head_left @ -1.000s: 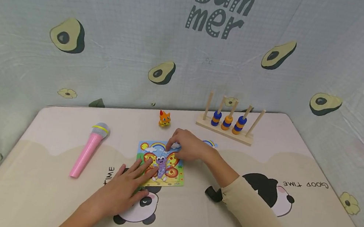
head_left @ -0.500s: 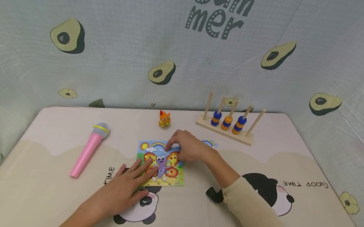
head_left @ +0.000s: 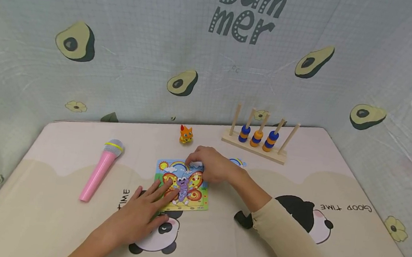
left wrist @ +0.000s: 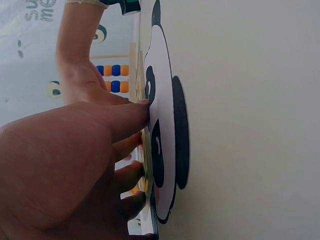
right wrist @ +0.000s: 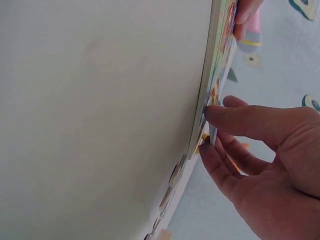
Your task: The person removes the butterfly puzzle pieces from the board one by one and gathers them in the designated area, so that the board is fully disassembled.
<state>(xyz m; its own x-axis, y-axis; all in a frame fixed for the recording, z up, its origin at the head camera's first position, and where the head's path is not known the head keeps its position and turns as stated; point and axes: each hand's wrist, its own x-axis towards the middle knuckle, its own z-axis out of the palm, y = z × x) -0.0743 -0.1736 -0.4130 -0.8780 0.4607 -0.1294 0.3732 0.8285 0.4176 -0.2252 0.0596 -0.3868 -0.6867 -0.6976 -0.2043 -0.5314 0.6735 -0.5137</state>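
Head view has the butterfly puzzle board (head_left: 202, 204) lying flat on the table (head_left: 50, 212) between the two hands, its left side beneath the left hand (head_left: 140, 218) and its far right corner under the right hand (head_left: 214, 165). The left hand is spread wide, fingertips resting on the lower left of the picture and the thumb by the near edge; the left wrist view looks along the board edge-on, with those fingers lying over its face. The right hand reaches in from the right, its grip narrow: in the right wrist view, thumb and fingers pinch a thin puzzle piece (right wrist: 213, 134), held tilted at the board's edge. The picture printed on the piece is too small to make out. Well to the left of the board lies a pink toy microphone (head_left: 98, 171), grey head pointing away from the person. An orange fox figure (head_left: 186, 135) stands just beyond the board, and a wooden peg rack (head_left: 278, 156) with blue and orange beads (head_left: 256, 138) sits farther right, behind the right hand.
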